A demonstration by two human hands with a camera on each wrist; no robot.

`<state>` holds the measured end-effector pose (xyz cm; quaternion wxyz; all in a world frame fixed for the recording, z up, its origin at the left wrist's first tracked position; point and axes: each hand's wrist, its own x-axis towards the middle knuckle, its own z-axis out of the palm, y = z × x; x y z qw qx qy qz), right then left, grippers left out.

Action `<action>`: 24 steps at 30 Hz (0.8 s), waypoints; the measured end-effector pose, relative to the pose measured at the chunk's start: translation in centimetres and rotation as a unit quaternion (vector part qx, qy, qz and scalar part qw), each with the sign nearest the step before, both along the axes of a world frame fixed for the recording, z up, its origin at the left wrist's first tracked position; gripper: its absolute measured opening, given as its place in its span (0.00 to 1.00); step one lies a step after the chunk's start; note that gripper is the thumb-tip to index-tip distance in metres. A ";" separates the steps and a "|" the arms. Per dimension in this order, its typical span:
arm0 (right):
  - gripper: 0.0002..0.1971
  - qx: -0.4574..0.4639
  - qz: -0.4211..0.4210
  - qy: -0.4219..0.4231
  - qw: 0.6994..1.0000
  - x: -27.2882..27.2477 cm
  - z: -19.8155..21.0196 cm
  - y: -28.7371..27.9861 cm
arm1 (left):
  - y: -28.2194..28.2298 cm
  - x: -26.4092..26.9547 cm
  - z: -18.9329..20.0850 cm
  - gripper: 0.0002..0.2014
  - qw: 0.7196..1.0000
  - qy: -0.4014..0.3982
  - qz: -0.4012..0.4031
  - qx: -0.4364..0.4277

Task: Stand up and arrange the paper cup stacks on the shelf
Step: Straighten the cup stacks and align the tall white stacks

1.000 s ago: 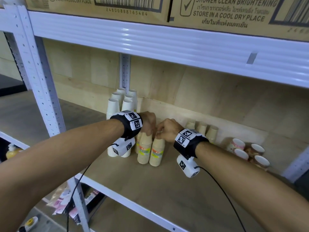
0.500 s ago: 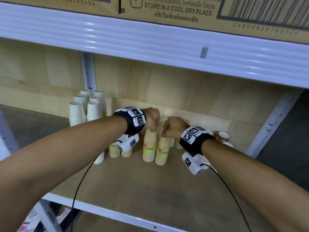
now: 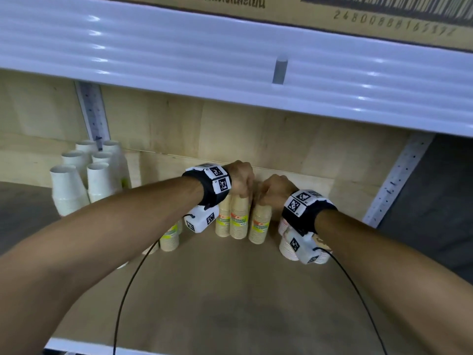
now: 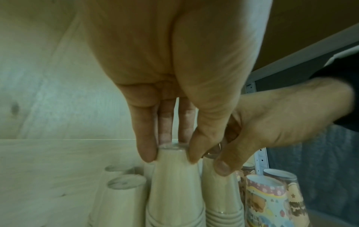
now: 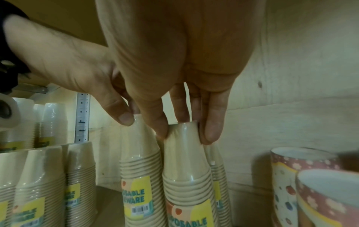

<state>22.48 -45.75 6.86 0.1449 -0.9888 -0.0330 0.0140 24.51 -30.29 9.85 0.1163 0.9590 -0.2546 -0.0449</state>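
I have carried both stacks to the right along the shelf (image 3: 230, 290): a second ago they stood just beside the white cup stacks (image 3: 84, 180) at the left upright, and now a gap has opened between them and that group, while the patterned cups (image 5: 303, 176) that were well off to the right sit just beside my right wrist. My left hand (image 3: 240, 178) pinches the top of one tan cup stack (image 3: 239, 216), thumb on one side and fingers (image 4: 145, 138) on the other, closed narrowly round the crown. My right hand (image 3: 276, 190) holds the neighbouring tan stack (image 3: 260, 221) the same way, its fingers (image 5: 211, 122) wrapped over the upturned base. Both stacks stand upright, mouths down, nearly touching each other, and I judge they rest on the shelf board or are just about to, though I cannot tell for certain. More tan stacks stand behind and to the left, one of them (image 3: 169, 237) below my left forearm. To my mind this means the pair is being closed up into a row with its own kind, and what is left is to settle them straight and let go without tipping either. The shelf is pale wood with a wooden back panel, framed by white perforated metal uprights; a white ribbed beam (image 3: 230, 60) crosses overhead, bearing a cardboard carton (image 3: 358, 11) with printed barcodes. Beyond the right upright the room falls to dark grey.
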 end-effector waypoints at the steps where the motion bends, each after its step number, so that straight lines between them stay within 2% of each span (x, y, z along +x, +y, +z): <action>1: 0.12 -0.001 -0.001 -0.001 1.000 0.3 -0.2 -0.2 | -0.3 0.3 -0.2 0.12 1.000 0.001 0.000 0.001; 9: 0.05 -0.001 -0.002 -0.015 1.000 1.7 -1.5 -0.5 | -1.6 1.9 -1.5 0.10 1.000 0.001 -0.018 0.015; 19: 0.09 -0.016 0.010 -0.008 1.000 2.7 -2.1 -0.5 | -2.2 2.7 -2.9 0.11 0.999 -0.005 -0.026 0.034; 24: 0.10 -0.020 0.020 0.002 1.000 2.6 -1.7 -0.7 | -1.8 2.8 -3.2 0.10 0.999 -0.017 -0.035 0.011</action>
